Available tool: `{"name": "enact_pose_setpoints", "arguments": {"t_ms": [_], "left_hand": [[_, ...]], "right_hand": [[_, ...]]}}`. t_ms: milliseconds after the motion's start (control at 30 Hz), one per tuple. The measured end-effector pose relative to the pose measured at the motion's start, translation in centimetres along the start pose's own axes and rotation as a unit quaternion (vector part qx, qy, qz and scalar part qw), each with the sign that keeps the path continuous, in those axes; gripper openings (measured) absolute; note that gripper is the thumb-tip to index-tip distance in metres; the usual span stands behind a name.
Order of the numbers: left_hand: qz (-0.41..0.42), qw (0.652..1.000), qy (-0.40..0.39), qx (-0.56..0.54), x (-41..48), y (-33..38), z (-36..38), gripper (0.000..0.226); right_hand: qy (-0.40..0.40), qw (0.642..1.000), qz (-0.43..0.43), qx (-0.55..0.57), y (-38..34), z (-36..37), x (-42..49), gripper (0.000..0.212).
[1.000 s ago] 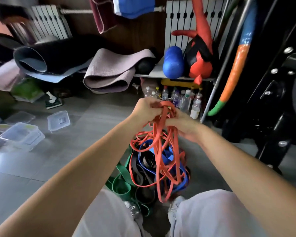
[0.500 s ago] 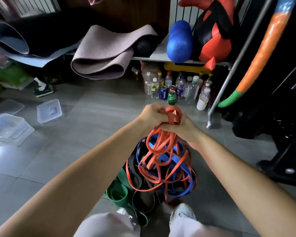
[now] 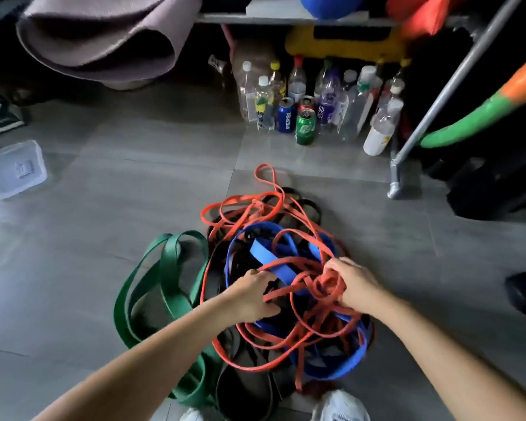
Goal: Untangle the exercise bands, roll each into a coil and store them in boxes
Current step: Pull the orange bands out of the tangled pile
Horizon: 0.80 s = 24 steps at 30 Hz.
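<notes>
Untangling is the step in hand. Left of the left hand [image 3: 251, 291] lies the green band [image 3: 169, 268]; that hand pinches the orange band [image 3: 327, 287], while the right hand [image 3: 357, 282] clutches its knot over the blue band [image 3: 264, 255] on the floor [image 3: 134, 192]. Next, loops probably need teasing apart.

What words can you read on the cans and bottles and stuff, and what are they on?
"PEPSI": on the blue can, running up its side.
Green can: the logo is too blurred to read.
Bottle labels, such as the purple label: too small and blurred to read.
Clear plastic container: it has a raised mark in the middle that cannot be read.
</notes>
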<state>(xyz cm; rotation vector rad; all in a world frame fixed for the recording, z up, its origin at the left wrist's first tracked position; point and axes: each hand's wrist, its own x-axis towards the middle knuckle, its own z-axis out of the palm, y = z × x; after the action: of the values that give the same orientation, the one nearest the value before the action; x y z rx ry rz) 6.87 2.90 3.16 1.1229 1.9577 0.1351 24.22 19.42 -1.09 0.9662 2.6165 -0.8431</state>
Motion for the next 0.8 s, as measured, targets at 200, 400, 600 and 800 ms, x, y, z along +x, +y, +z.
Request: {"name": "enact_pose_setpoints", "arguments": {"t_ms": [200, 400, 600, 800], "left_hand": [[-0.013, 1.0, 0.01, 0.017, 3.0, -3.1, 4.7, 0.072], [0.021, 0.965, 0.228, -0.127, 2.1, -3.8, 7.3, 0.038], [0.115, 0.968, 0.223, -0.012, 0.9, -1.8, 6.5, 0.099], [-0.003, 0.981, 0.076, 0.178, 3.1, 1.2, 11.8, 0.121]], "right_hand": [[-0.146, 0.956, 0.037, -0.25, 2.8, 6.9, -0.2, 0.119], [0.067, 0.985, 0.048, -0.15, 1.8, 7.9, 0.1, 0.028], [0.185, 0.837, 0.278, 0.434, 1.4, 0.9, 0.7, 0.016], [0.283, 0.809, 0.14, 0.495, 0.3, -5.6, 1.0, 0.019]]}}
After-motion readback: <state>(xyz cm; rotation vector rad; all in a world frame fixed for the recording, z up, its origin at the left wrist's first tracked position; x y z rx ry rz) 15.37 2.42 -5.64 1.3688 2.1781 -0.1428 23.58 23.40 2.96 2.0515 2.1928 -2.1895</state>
